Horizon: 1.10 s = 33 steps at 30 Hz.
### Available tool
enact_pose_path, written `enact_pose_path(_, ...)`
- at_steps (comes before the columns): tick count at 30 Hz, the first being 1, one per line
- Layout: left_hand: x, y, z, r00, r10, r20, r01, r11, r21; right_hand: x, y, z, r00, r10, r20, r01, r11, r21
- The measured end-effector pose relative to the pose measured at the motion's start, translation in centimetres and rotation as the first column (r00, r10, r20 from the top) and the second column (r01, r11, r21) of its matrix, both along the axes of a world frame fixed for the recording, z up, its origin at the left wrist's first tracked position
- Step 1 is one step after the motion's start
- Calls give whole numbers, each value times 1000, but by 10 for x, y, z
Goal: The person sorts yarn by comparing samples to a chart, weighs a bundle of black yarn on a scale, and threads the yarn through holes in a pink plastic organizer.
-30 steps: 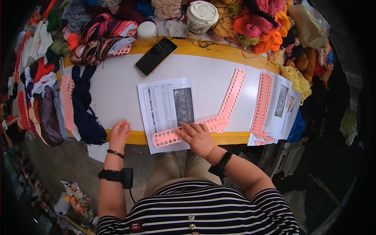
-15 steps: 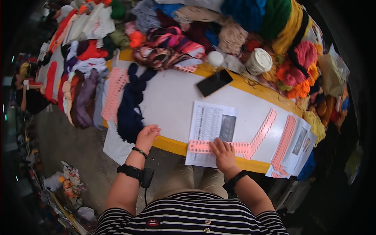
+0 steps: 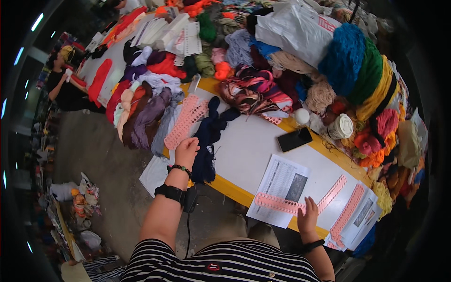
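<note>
While the left hand (image 3: 187, 152) is held at the lower end of the left pink strips (image 3: 186, 123), close beside the navy yarn (image 3: 205, 148), the right hand (image 3: 307, 218) is placed by the right end of the long pink strip (image 3: 278, 204). The left fingers are loosely curled, and whether anything is pinched in them cannot be told. The right fingers are parted with nothing seen between them; contact with the strip cannot be made out. By judgement, a reach toward the left-hand materials is in hand, and if the yarn is to be picked up, the left fingers must be opened around the bundle without loose strands being snagged.

The long strip is laid across the lower part of a printed sheet (image 3: 278, 174), its flat, seemingly stiff body pierced by round holes along both edges. A second, angled strip (image 3: 332, 193) is set just beyond the right hand. The yarn is gathered in soft, matte, rope-like lengths, draped over the smooth white table (image 3: 242, 150) and its yellow edge.
</note>
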<state>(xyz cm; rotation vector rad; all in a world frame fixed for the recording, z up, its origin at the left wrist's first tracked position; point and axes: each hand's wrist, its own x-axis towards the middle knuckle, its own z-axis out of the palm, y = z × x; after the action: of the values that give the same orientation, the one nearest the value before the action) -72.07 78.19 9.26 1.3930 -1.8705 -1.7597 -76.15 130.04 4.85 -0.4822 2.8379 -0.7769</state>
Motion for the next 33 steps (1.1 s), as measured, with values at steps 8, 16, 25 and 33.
enact_pose_path(8,98,-38,11,977,212,-6,-209,968,141,-21,64,-19,989,-149,-9,149,989,5)
enact_pose_path(16,130,7,29,965,257,-47,-242,947,211,-12,125,-28,945,-321,59,324,945,-45)
enact_pose_path(25,57,87,53,998,56,-40,-47,980,193,-11,206,-4,771,-605,198,621,784,-21)
enact_pose_path(33,0,160,91,981,-185,-65,193,964,184,-142,208,52,880,-432,-199,371,885,-280)
